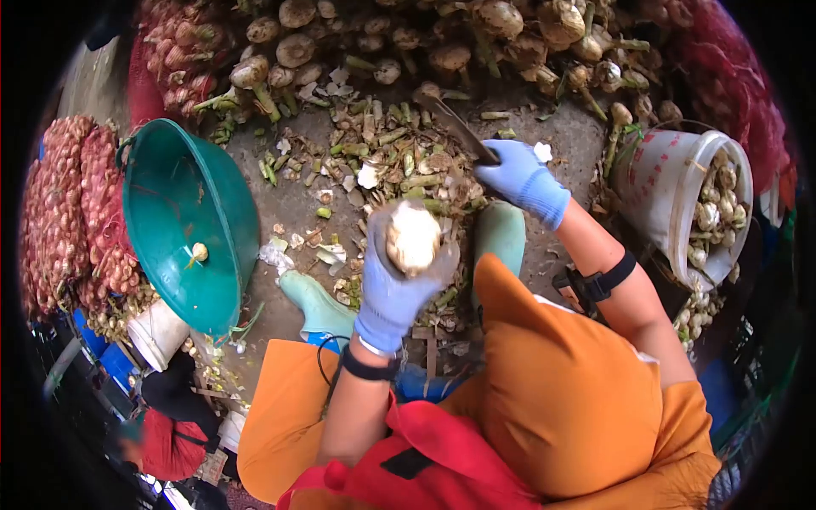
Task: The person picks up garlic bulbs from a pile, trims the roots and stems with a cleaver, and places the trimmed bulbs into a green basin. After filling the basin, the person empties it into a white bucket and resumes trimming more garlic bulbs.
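My left hand, in a pale blue glove, is closed around a whitish garlic bulb at the middle of the head view. The fingers of that hand are partly smeared by motion. To the upper right, my right hand, gloved alike, grips the handle of a knife. Its dark blade points up and left over the cut stalks, apart from the bulb. Beneath both hands lies a heap of trimmed stalks and peel on the ground.
Untrimmed garlic bulbs are piled at the top. A green basin tilts at the left with one small bulb inside, beside filled red net bags. At the right leans a white bucket of garlic. Another person is at lower left.
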`<state>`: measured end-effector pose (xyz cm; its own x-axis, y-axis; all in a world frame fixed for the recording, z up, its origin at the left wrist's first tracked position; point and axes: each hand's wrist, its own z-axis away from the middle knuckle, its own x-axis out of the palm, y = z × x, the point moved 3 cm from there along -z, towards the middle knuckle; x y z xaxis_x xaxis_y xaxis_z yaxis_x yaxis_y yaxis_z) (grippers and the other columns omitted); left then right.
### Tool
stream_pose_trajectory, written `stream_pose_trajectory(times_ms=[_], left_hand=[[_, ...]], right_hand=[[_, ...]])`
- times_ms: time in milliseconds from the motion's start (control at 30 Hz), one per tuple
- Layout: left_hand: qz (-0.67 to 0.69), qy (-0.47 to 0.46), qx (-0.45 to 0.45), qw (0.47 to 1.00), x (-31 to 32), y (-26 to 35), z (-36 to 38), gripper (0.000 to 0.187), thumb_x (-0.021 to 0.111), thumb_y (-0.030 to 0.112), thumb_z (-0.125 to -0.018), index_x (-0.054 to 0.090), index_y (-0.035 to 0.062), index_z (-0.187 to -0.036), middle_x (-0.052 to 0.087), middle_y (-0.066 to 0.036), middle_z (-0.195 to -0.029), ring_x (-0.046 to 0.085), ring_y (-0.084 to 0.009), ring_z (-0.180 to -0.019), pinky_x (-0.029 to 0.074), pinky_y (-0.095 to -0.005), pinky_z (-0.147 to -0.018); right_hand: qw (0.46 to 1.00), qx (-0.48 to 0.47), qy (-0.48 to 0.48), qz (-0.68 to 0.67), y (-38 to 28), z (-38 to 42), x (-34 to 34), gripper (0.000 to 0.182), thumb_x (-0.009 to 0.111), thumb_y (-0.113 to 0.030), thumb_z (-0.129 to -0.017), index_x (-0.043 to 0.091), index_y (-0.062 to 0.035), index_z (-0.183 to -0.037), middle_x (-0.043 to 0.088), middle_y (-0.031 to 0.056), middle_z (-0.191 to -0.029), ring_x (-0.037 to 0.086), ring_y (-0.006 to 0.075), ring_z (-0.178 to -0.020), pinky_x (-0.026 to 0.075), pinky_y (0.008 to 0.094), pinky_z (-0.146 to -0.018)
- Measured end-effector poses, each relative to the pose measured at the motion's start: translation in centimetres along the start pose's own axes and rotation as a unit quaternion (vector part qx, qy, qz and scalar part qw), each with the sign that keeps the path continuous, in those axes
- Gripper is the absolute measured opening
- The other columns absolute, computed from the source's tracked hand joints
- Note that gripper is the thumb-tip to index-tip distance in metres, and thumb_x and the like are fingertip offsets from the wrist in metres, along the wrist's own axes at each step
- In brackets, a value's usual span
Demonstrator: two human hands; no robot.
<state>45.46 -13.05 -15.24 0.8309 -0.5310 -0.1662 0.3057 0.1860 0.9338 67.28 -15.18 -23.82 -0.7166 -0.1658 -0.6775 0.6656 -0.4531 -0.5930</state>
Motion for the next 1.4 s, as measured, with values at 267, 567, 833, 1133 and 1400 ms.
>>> stream_pose_trajectory(times_ms=[267, 567, 833, 1133, 1400], left_hand=[[0.508, -0.034, -0.228, 0.830, -1.8, -5.7, -2.0, 0.058, 0.068, 0.019, -0.089, 0.044, 0.0059, -0.140, 0.056, -0.013, -0.126, 0.064, -0.0234, -0.103, 0.059, -0.0356, -0.077], [-0.126, -0.043, 0.028, 0.991, -4.2, -2.5, -3.0, 0.038, 0.072, 0.003, -0.077, 0.059, 0.0055, -0.113, 0.060, -0.005, -0.110, 0.061, -0.0165, -0.100, 0.049, -0.0282, -0.091], [0.626, -0.037, 0.015, 0.779, -16.7, -2.5, -3.6, 0.058, 0.061, 0.043, -0.092, 0.048, 0.0060, -0.135, 0.057, -0.008, -0.121, 0.058, -0.0198, -0.103, 0.053, -0.0306, -0.080], [0.322, 0.056, -0.109, 0.939, -2.9, -6.2, -4.5, 0.066, 0.069, -0.005, -0.083, 0.041, 0.0052, -0.142, 0.055, -0.010, -0.128, 0.058, -0.0181, -0.111, 0.054, -0.0307, -0.092], [0.195, 0.086, -0.047, 0.976, -3.3, 0.3, -3.2, 0.059, 0.075, -0.009, -0.076, 0.051, 0.0021, -0.129, 0.060, -0.010, -0.119, 0.062, -0.0203, -0.107, 0.055, -0.0336, -0.092]], right_hand=[[0.946, -0.219, -0.032, -0.236, -7.5, 1.1, -0.1, 0.022, 0.065, -0.026, -0.078, 0.065, -0.0072, -0.090, 0.063, 0.0139, -0.082, 0.065, 0.0305, -0.079, 0.052, 0.0405, -0.071], [0.973, -0.230, 0.008, -0.032, -8.8, 0.2, -2.1, 0.020, 0.065, -0.024, -0.075, 0.059, -0.0073, -0.085, 0.059, 0.0154, -0.087, 0.061, 0.0392, -0.085, 0.050, 0.0450, -0.071], [0.993, -0.036, 0.115, -0.010, -1.7, -10.0, 0.4, 0.034, 0.064, -0.031, -0.079, 0.069, -0.0135, -0.108, 0.067, 0.0173, -0.108, 0.063, 0.0366, -0.101, 0.050, 0.0443, -0.087], [0.725, -0.045, -0.280, -0.627, -8.3, -2.0, 3.0, 0.037, 0.071, -0.035, -0.087, 0.068, 0.0011, -0.095, 0.068, 0.0085, -0.075, 0.063, 0.0156, -0.059, 0.052, 0.0270, -0.057], [0.684, 0.026, -0.326, -0.652, -7.4, 1.9, -0.3, 0.026, 0.072, -0.022, -0.087, 0.060, -0.0007, -0.097, 0.062, 0.0118, -0.073, 0.059, 0.0194, -0.056, 0.048, 0.0325, -0.052]])
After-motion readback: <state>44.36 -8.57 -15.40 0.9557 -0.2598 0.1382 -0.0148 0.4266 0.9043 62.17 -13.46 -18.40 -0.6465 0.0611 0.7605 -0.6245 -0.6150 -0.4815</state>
